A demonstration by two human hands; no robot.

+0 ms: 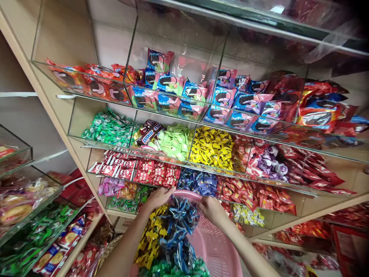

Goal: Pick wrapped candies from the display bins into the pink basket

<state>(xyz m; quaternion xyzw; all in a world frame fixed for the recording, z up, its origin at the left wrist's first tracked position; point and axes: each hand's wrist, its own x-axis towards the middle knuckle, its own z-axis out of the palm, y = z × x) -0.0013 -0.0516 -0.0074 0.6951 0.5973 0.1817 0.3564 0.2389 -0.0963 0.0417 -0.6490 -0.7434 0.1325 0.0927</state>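
A pink plastic basket (213,246) with a perforated wall is tilted in front of me at the bottom middle. My left hand (160,198) is closed on its far rim at the left, the other fingers mostly hidden. On the right side of the rim, my right hand (211,209) is closed too, its fingers curled over the edge. Inside lie blue-wrapped candies (181,215), yellow-wrapped candies (152,234) and green-wrapped candies (175,269). Just beyond the rim, a shelf bin holds dark blue wrapped candies (198,182).
Glass-fronted shelves rise ahead, with Oreo packs (170,82) on the upper tier. Below sit green candies (111,129), Snickers bars (150,132), yellow candies (213,148) and red packets (157,171). A second display with green packets (34,231) stands at left.
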